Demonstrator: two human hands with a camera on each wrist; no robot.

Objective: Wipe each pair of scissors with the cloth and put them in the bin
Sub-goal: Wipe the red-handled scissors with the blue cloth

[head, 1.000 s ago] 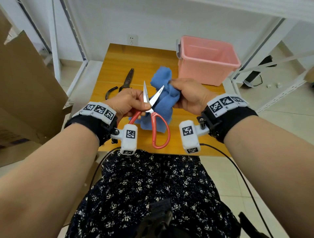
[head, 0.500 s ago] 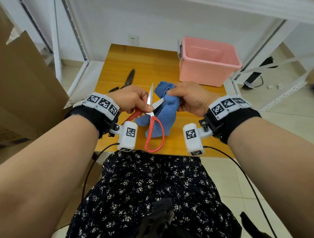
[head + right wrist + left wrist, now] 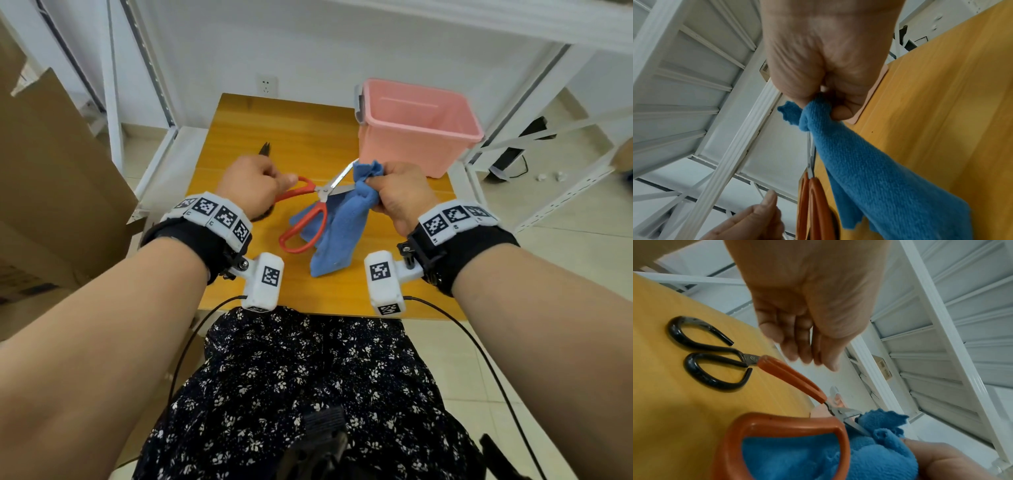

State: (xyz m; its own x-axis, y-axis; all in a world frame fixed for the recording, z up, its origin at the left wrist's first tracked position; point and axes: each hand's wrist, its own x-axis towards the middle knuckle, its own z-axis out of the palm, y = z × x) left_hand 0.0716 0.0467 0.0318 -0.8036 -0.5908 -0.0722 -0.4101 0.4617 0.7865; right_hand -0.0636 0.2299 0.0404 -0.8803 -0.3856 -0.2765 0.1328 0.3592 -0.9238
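Observation:
Red-handled scissors (image 3: 319, 219) hang spread open above the wooden table (image 3: 291, 130). My left hand (image 3: 250, 185) holds the upper red handle (image 3: 789, 376) with its fingertips; the lower handle loop dangles free. My right hand (image 3: 400, 195) grips the blue cloth (image 3: 342, 233), bunched round one blade near its tip, while the other blade points toward the pink bin (image 3: 411, 154) at the back right. The rest of the cloth (image 3: 869, 170) trails down to the table. Black scissors (image 3: 715, 350) lie flat on the table under my left hand, with only their tip (image 3: 265, 149) showing in the head view.
A large cardboard box (image 3: 58, 171) stands left of the table. White shelf uprights (image 3: 113, 102) flank both sides. Camera cables run over my lap at the table's near edge. Bare tabletop lies behind the hands, left of the bin.
The red scissors swung from blades-up to pointing right toward the bin. My left hand slid from the pivot to the handle. My right hand drew the cloth out along a blade.

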